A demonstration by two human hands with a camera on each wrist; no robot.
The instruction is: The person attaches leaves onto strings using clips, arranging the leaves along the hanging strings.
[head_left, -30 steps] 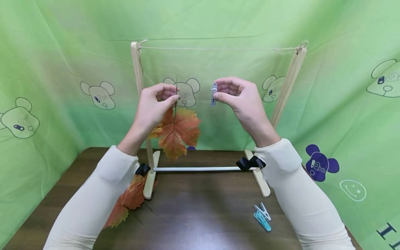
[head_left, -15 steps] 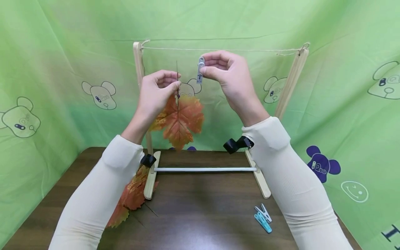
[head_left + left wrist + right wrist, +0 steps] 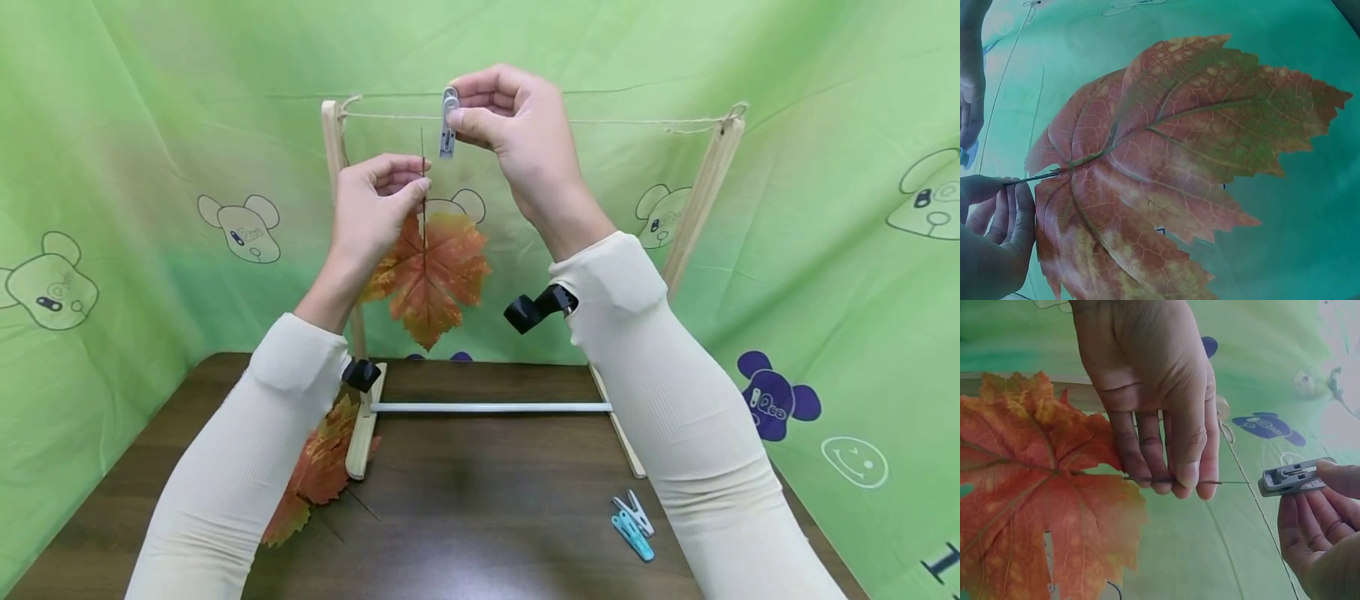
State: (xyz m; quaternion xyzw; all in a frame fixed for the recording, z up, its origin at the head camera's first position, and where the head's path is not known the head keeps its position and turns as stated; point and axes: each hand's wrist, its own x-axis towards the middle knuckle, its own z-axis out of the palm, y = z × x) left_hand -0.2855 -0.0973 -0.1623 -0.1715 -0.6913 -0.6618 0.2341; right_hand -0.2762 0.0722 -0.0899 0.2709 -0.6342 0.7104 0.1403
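My left hand (image 3: 378, 204) pinches the thin dark stem of an orange maple leaf (image 3: 431, 279), which hangs below the fingers with the stem's tip pointing up. Between thumb and fingers, my right hand (image 3: 521, 137) pinches a grey clothespin (image 3: 448, 125) up at the height of the string (image 3: 615, 122). In the right wrist view the clothespin (image 3: 1291, 477) lies close to the stem's tip, apart from it, and its jaws look closed. Veins of the leaf (image 3: 1147, 150) fill much of the left wrist view.
A wooden frame's left post (image 3: 332, 137) and right post (image 3: 701, 204) carry the string. A white rod (image 3: 487, 407) joins the feet. More maple leaves (image 3: 322, 467) lie at the left on the brown table (image 3: 465, 517). A blue clothespin (image 3: 632, 536) and a white clothespin (image 3: 636, 510) lie at the right.
My right hand has risen and moved left with the clothespin, from below the string to its height. The left hand has lifted the leaf a little. The clothespins on the table stay put.
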